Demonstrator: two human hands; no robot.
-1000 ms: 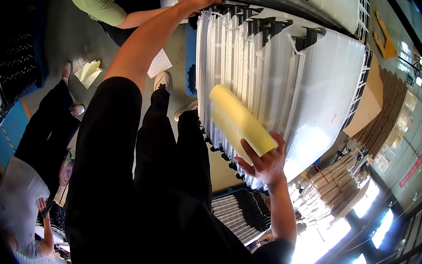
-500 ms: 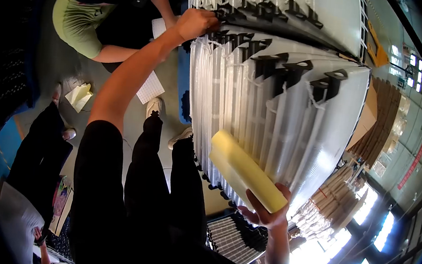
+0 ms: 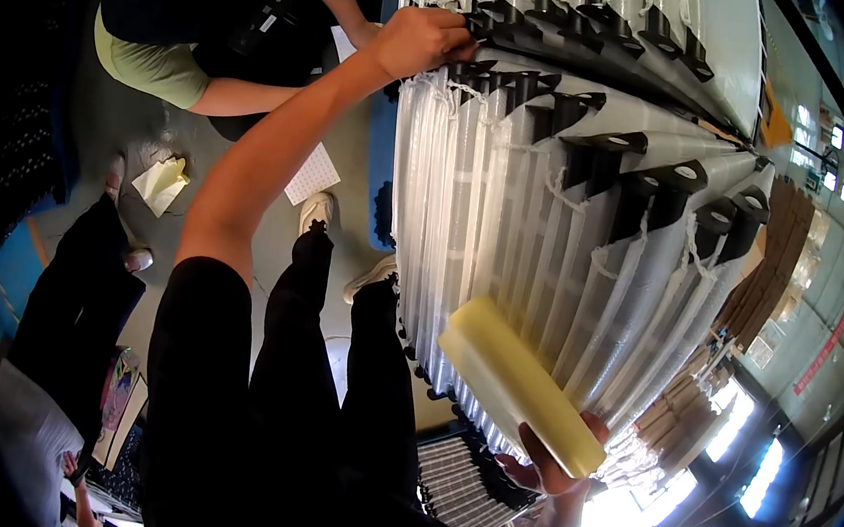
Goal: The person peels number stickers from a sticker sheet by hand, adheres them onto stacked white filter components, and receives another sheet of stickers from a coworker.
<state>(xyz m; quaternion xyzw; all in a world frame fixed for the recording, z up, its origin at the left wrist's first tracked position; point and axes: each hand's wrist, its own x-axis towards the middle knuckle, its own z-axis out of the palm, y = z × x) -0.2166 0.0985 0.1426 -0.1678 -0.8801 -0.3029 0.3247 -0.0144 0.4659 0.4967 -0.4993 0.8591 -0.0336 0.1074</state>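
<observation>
While a co-worker in a grey top (image 3: 32,420) is at the far left, I see crumpled yellow paper (image 3: 160,185) on the floor, then another co-worker's green sleeve (image 3: 148,69). Near that arm is a black item (image 3: 262,24) with a white label, its lettering too small to read, and further right a sheet (image 3: 314,174) with rows of marks I can't make out.

The left hand (image 3: 421,43) reaches up to the black end pieces (image 3: 676,175); its fingers bend inward, but the tips are hidden, so I can't tell whether they have hold of one. Long clear sleeves (image 3: 508,201) hang beneath, already side by side, packed tight at the left and fanned wider at the right. Whether any want filling or moving, I can't say.

Slanting before them is the yellow roll (image 3: 522,388), its lower end held in the right hand (image 3: 550,465), fingers wrapped round the underside. It isn't set in among the sleeves; whether it brushes them, I can't tell.

Beyond stand brown cartons (image 3: 779,255), and at the far right a red banner (image 3: 839,310) whose writing is unreadable. No brand is legible anywhere.
</observation>
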